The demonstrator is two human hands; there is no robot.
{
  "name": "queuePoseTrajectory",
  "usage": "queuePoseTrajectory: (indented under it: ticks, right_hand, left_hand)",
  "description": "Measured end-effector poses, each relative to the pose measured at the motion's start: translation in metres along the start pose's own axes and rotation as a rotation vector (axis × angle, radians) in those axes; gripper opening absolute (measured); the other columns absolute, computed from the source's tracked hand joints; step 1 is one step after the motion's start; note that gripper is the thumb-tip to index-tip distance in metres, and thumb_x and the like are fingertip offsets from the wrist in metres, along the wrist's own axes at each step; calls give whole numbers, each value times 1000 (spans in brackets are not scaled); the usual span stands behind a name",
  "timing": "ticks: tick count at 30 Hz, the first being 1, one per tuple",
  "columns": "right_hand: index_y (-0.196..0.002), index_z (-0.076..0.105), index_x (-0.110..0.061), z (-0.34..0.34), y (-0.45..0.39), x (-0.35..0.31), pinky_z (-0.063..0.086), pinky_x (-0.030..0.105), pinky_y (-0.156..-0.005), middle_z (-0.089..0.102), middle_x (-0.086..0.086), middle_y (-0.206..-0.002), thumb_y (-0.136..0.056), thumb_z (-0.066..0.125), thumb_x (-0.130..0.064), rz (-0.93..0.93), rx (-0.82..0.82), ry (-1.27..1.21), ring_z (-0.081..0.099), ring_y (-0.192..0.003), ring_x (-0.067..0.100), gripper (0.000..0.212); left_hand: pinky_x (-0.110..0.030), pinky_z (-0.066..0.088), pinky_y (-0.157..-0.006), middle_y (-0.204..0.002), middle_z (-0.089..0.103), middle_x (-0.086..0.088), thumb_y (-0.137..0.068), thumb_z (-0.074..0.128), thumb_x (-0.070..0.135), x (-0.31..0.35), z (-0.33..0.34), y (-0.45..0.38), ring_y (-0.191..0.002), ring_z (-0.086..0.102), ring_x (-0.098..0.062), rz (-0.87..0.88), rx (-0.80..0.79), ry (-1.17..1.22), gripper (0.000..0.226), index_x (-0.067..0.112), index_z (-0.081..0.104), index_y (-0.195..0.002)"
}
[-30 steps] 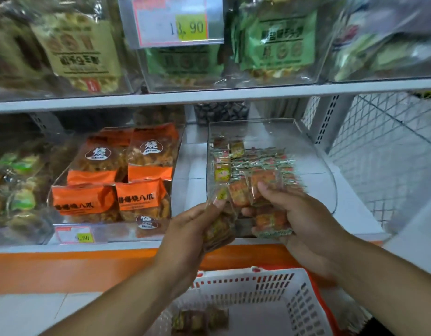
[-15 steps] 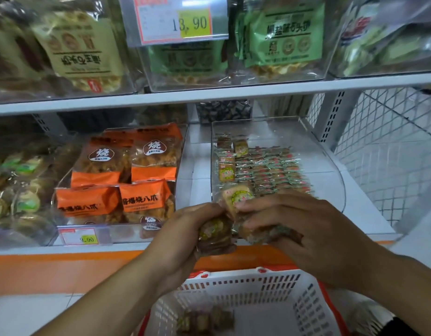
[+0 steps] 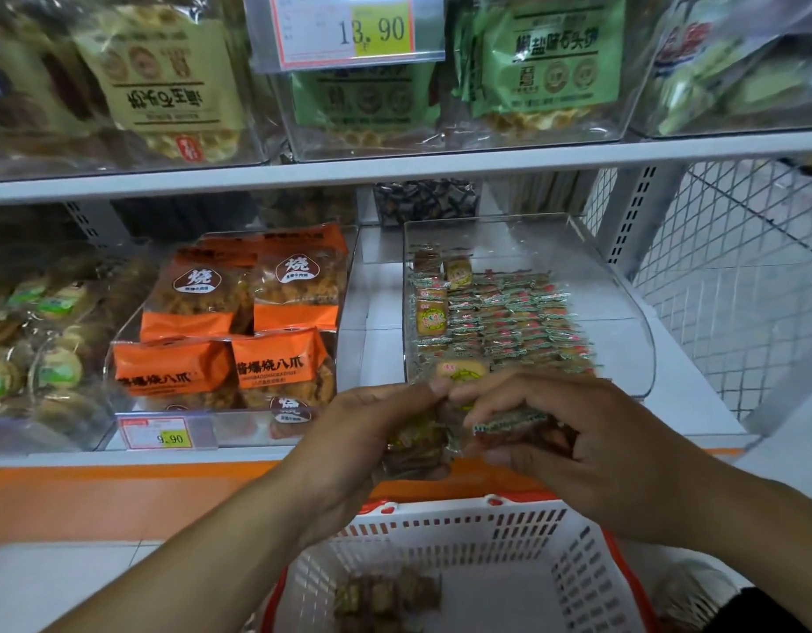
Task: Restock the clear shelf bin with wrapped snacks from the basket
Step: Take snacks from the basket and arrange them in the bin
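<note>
Store shelving, head view: clear shelf bin (image 3: 632, 285) partly filled, wrapped snacks (image 3: 500, 312) rowed inside. Just in front of the bin, left hand (image 3: 367, 431) and right hand (image 3: 573, 450) meet, both clamped on a snack bundle (image 3: 422, 445). Basket (image 3: 486, 536) sits below the bin. Risk: loose wrappers slip, dropping back into the basket.

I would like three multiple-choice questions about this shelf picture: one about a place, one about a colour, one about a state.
1. Where is the basket?
A. below the hands
B. on the upper shelf
C. inside the clear bin

2. What colour are the snack bags left of the clear bin?
A. blue
B. orange
C. purple

3. What is the state of the two hands?
A. both empty
B. both holding wrapped snacks
C. gripping the basket

Answers:
1 A, it sits under the wrists.
2 B, orange wrapping shows.
3 B, left hand and right hand clutch wrapped snacks.
</note>
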State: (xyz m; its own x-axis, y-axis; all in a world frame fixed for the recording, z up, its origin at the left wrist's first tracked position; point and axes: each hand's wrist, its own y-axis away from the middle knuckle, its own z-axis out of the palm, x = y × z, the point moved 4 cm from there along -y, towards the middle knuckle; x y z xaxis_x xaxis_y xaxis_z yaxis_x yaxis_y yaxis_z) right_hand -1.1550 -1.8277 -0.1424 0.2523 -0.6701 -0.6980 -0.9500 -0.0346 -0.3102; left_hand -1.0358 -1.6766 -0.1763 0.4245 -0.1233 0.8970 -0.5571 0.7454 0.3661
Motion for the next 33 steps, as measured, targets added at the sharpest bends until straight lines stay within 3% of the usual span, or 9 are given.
queuePoseTrajectory:
  ticks: [6,10,16,19,22,26,28,30,33]
  right_hand:
    - [-113,69,-42,-16,0,1,56,26,-74,66,-7,-111,-88,67,-48,66,189,-185,68,-97,14,25]
    - [-107,77,-37,-20,0,-3,52,9,-71,67,-13,-105,-80,81,-21,8,444,7,66,-96,9,32]
    - [-108,77,-44,-9,0,1,45,6,-68,56,-17,-130,-92,63,7,25,254,111,62,-88,4,55]
    - [-111,73,-49,-7,0,3,47,7,-77,50,-24,-138,-99,53,-12,98,158,-38,59,-109,-4,44]
    - [-109,72,-51,-2,-1,5,53,14,-83,54,-27,-132,-95,63,-45,193,169,-86,56,-119,-2,18]
    - [-113,66,-47,-3,-3,13,60,25,-76,72,-15,-114,-73,85,-38,388,226,-375,71,-100,8,45]
    - [-122,65,-38,0,-3,22,58,34,-86,75,-8,-114,-67,92,-28,555,152,-652,72,-103,13,63]
    - [-125,68,-26,5,-2,26,55,45,-91,75,7,-115,-67,86,-21,693,16,-852,73,-103,22,61]
    - [-118,74,-21,8,0,28,58,35,-66,70,23,-120,-73,83,-21,741,-138,-900,71,-96,24,46]
  left_hand:
    - [-36,61,-66,-101,76,-23,-65,85,41,0,-2,-1,-79,73,-30,-29,63,88,50,6,81,-99]
    - [-37,61,-67,-98,76,-25,-62,85,43,-3,1,0,-79,74,-31,-27,62,58,51,6,81,-97]
    - [-36,60,-69,-98,76,-22,-71,81,45,-6,4,0,-80,74,-28,-14,43,80,49,7,80,-102]
    - [-37,61,-68,-97,75,-22,-70,81,44,-5,1,0,-78,73,-29,-5,68,79,49,6,80,-102]
    - [-37,60,-68,-95,75,-22,-67,81,43,-5,1,1,-76,72,-29,11,80,66,51,4,80,-100]
    - [-34,59,-68,-97,76,-21,-70,79,45,-4,2,2,-76,73,-27,60,69,-9,47,6,80,-96]
    - [-35,60,-71,-99,76,-21,-74,79,44,-3,1,3,-80,73,-31,85,51,-61,43,7,81,-96]
    - [-38,61,-75,-103,76,-22,-77,82,43,-2,1,3,-89,74,-39,109,29,-110,44,5,79,-97]
    - [-36,60,-71,-98,77,-20,-73,86,42,-1,0,2,-82,75,-33,124,5,-147,45,4,79,-95]
